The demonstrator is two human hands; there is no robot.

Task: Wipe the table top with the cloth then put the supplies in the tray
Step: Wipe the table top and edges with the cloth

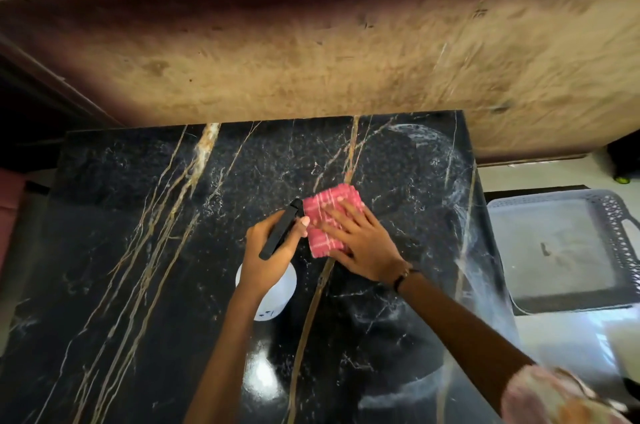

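At the right edge of the frame sits the pale lattice-sided tray (609, 212), nothing in it but a small dark mark. Centre frame, the black, gold-veined marble table top (138, 250) gleams, with wet smears at its right side. The right hand (363, 243) presses flat, fingers spread, on the folded pink checked cloth (325, 215). Just beside it, the left hand (270, 250) is wrapped around the white spray bottle (277, 299) with its black trigger head.
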